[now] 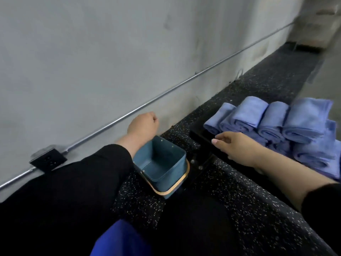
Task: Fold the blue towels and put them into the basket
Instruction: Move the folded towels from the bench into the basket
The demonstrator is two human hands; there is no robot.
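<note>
We see the blue towels (276,122) piled up on the right side of the dark speckled table (230,196). Many of them are rolled or folded, and they lie in rows on top of each other. Our right hand (238,145) reaches out just in front of the pile. Its fingers are loosely bent and the fingertips are very near the closest towel, but we cannot tell if they touch it. This hand holds nothing that we can see.

Our left hand (143,124) is up by the gray wall (92,52), well apart from the towels. Its fingers are curled in like a fist, and we see nothing in it. The two hands are far from each other, with the basket (160,163) between them.

The basket is blue with a light wooden band around it. It sits on the table, just below our left wrist. We can see its bare bottom, and no towel is in it.

Both arms wear black sleeves (73,182).
</note>
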